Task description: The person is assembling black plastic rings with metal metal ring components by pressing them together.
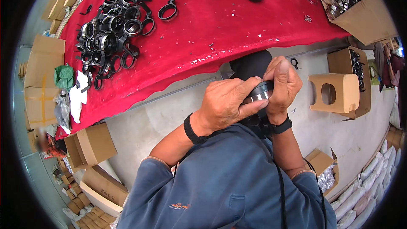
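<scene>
Above my lap, a round black ring with a shiny metal band (258, 96) is held between both hands. My left hand (227, 101) pinches it from the left, thumb along the metal band and fingers at the top edge. Closed around its right side is my right hand (283, 85), with the thumb raised and the fingers bent at the rim. My palms hide part of the ring. On the red-covered table (203, 21), a heap of similar black rings with handles (111, 27) lies to the left. One loose black ring with a handle (168, 10) sits beside the heap.
At the table's far right stands a cardboard box of metal rings (368, 19). A tan plastic stool (335, 93) is on the floor at right, against a box of black parts (359, 65). Open cartons (91, 144) stand at lower left, and white sacks (360, 197) are stacked at lower right.
</scene>
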The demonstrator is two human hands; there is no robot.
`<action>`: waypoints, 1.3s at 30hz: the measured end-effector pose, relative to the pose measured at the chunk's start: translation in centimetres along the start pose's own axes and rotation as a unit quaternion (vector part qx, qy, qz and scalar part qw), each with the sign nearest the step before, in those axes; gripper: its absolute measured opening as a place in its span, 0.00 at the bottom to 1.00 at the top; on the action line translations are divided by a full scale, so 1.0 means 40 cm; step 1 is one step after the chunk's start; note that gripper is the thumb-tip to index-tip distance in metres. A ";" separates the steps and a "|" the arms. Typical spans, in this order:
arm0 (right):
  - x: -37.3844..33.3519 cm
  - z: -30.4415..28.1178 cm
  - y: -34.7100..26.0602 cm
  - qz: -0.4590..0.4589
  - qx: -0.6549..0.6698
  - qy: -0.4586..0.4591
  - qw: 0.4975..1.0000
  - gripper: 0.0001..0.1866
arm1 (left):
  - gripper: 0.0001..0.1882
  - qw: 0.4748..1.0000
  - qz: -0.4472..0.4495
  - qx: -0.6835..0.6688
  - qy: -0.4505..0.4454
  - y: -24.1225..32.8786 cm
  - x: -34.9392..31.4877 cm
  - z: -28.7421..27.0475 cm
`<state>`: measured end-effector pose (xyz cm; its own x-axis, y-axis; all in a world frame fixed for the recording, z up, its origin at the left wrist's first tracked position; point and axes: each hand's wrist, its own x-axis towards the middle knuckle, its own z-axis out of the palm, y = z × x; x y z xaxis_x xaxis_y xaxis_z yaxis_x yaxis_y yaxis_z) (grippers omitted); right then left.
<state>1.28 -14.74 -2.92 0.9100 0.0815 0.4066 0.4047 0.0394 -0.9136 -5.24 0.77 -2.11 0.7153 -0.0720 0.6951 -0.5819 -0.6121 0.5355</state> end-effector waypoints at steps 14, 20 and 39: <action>-0.009 0.008 0.018 0.072 0.055 0.063 0.994 0.32 | 0.24 0.995 -0.083 -0.052 -0.027 0.024 -0.004 0.015; 0.036 -0.008 0.034 0.143 0.165 0.100 0.971 0.35 | 0.24 0.988 -0.110 -0.074 -0.080 0.001 -0.002 -0.006; 0.128 -0.108 0.196 0.182 0.031 0.062 0.981 0.26 | 0.22 0.782 -0.038 0.611 -0.114 -0.496 0.245 -0.739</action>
<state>9.50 -18.32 -7.99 0.9987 -0.0208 0.0458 0.0475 0.0903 -0.9948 1.89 35.48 8.26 0.8611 -0.0515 0.5058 0.1717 -0.9070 -0.3846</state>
